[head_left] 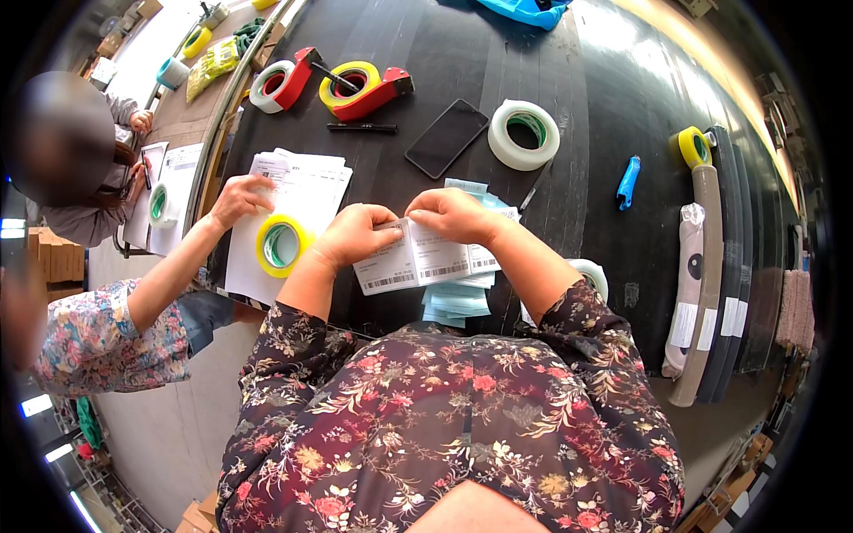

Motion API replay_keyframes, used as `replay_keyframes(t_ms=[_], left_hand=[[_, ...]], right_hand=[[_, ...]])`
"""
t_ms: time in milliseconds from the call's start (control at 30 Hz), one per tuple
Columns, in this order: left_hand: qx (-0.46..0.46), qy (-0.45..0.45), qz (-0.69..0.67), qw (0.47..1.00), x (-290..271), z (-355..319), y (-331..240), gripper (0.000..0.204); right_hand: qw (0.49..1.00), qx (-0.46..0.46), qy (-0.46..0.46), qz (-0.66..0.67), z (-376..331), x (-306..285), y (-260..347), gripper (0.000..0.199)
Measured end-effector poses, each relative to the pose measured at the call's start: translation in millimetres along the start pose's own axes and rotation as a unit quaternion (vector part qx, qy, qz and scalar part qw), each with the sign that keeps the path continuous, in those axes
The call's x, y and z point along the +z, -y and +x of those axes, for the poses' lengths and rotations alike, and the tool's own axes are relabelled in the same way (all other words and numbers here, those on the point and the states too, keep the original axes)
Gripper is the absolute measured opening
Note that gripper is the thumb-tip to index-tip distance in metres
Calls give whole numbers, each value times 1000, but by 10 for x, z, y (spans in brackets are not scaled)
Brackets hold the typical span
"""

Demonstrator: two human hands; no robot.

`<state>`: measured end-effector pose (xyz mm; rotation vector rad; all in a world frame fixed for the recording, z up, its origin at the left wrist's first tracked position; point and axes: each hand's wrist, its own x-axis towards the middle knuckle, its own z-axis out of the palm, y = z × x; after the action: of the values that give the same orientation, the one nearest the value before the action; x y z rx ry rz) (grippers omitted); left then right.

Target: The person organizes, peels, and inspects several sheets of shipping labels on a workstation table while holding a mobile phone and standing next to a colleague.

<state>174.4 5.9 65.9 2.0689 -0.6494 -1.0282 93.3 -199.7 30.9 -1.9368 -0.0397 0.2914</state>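
Note:
My left hand (355,233) and my right hand (453,213) meet over a strip of white barcode labels (426,262) on the black table (586,133). Both pinch a small grey piece at the strip's top edge. Under the labels lies a stack of pale blue sheets (458,300). A yellow tape roll (282,244) rests on white papers (298,191) just left of my left hand.
A co-worker's hand (238,197) touches the white papers at left. Beyond my hands lie a black phone (446,138), a white tape roll (524,133), two red tape dispensers (360,89), a black pen (362,128) and a blue cutter (627,182). Long rolled items (706,284) lie at right.

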Motion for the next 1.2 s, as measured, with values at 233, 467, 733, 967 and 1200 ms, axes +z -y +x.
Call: replay_keyframes(t_ms=[233, 467, 733, 967, 1200], left_hand=[[-23, -9, 25, 999, -85, -16, -25, 18], [-26, -41, -3, 999, -51, -25, 102, 15], [-33, -44, -59, 997, -83, -53, 186, 14], [-57, 67, -126, 988, -370, -163, 284, 47], [-88, 13, -94, 992, -485, -180, 448, 21]], right_hand=[[992, 75, 28, -97, -42, -91, 224, 29], [990, 66, -26, -122, -34, 80, 132, 28], [990, 61, -54, -115, -56, 149, 109, 27], [987, 65, -58, -132, -79, 104, 144, 26], [981, 36, -80, -175, -38, 175, 78, 25]])
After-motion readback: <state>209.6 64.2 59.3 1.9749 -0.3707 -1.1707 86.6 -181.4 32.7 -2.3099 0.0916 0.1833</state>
